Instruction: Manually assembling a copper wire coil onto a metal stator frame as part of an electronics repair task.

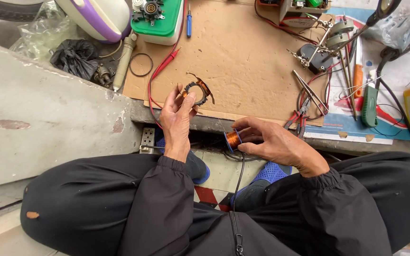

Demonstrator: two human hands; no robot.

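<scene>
We note a small toothed stator ring (198,93), partly wound with copper wire, pinched at its near-left rim by the left hand (179,116) over the near edge of a cardboard sheet (243,61). The right hand (271,142) is closed around a spool of copper wire (233,139), lower and to the right, above the gap at the bench edge. We cannot make out a strand between spool and ring. Judgement: winding is in hand; the next turn calls for steady tension and feeding the wire between the teeth. Red test leads (160,71) lie left of the ring; pliers (304,102) right; a green-topped unit (160,21) far.
</scene>
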